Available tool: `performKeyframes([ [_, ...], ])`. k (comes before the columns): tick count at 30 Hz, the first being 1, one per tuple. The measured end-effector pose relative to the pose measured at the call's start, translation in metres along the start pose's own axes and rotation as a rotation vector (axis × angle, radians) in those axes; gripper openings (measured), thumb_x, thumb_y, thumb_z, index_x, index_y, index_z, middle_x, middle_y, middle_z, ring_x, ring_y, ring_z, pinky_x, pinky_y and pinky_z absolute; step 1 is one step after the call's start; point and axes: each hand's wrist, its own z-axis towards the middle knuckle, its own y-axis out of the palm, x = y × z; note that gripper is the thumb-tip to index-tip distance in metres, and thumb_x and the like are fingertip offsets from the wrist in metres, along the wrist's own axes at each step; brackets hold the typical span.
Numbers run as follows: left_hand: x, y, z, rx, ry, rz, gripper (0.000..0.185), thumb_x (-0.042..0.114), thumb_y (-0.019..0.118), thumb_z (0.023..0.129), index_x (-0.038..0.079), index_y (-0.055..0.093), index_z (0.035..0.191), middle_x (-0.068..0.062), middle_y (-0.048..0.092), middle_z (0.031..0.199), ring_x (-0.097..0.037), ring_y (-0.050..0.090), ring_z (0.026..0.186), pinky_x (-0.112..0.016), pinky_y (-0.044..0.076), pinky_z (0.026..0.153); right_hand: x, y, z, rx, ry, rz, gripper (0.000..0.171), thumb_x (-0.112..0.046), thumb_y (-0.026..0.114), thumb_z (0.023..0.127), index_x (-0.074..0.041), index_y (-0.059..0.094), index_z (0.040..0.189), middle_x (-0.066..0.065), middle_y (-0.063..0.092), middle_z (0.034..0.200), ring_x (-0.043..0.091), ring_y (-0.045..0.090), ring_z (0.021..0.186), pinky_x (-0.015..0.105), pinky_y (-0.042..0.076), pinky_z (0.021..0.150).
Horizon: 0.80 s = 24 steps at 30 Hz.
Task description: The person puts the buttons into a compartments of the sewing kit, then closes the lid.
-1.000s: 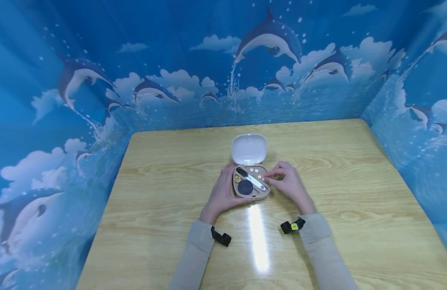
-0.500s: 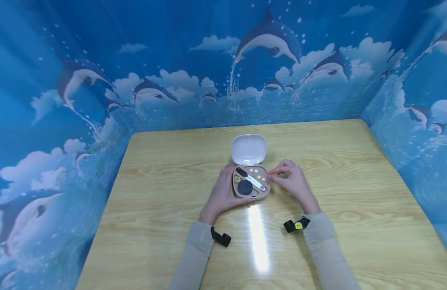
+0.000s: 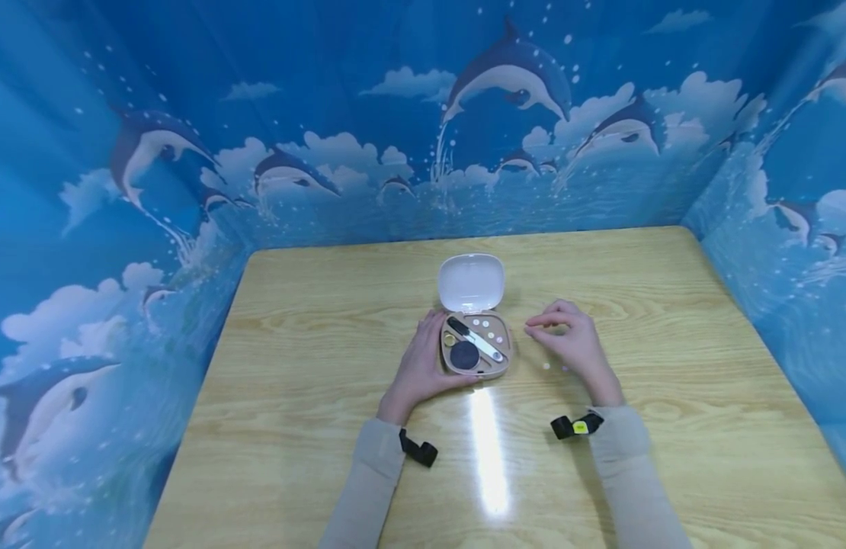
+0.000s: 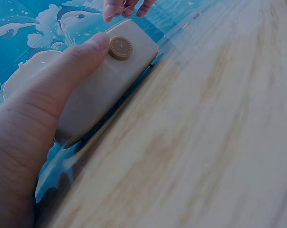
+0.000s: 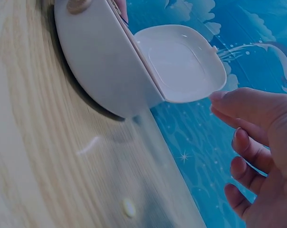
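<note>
A small beige case (image 3: 475, 347) lies open in the middle of the wooden table (image 3: 313, 343), its white lid (image 3: 471, 280) tilted back. Inside are a dark round pad, a metal tool and a few pale buttons (image 3: 490, 328). My left hand (image 3: 423, 364) grips the case's left side, and its thumb (image 4: 70, 61) presses the wall beside a round tan stud (image 4: 120, 47). My right hand (image 3: 572, 339) hovers right of the case, apart from it, with curled fingers (image 5: 250, 142) and its tips drawn together. I cannot see whether they pinch anything.
Two tiny pale buttons (image 3: 546, 366) lie loose on the table below my right hand, one also visible as a button (image 5: 129, 207) in the right wrist view. Blue dolphin-print walls (image 3: 423, 152) close in the table on three sides. A glare streak (image 3: 488, 450) runs toward the front edge.
My right hand has drawn away from the case's button compartment and moved rightward, uncovering the loose buttons on the table. The left hand and the case have stayed put.
</note>
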Motion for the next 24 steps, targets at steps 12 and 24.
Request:
performKeyframes([
  [12,-0.001,0.001,0.000,0.007,0.005,-0.002,0.126,0.077,0.078,0.060,0.024,0.018,0.159,0.003,0.024,0.162,-0.017,0.008,0.151,-0.048,0.018,0.121,0.008,-0.018,-0.008,0.032,0.022,-0.034,0.011,-0.012,0.081,0.083,-0.007,0.078,0.093,0.005,0.061,0.091,0.015,0.051,0.089,0.037,0.044,0.080],
  [24,-0.001,0.000,-0.001,0.000,-0.003,-0.007,0.128,0.076,0.079,0.060,0.025,0.016,0.159,0.003,0.022,0.163,-0.017,0.007,0.151,-0.051,0.020,0.120,0.024,-0.031,-0.024,0.055,0.016,-0.075,0.011,-0.008,0.081,0.082,-0.006,0.077,0.092,0.005,0.062,0.091,0.012,0.051,0.087,0.030,0.043,0.080],
])
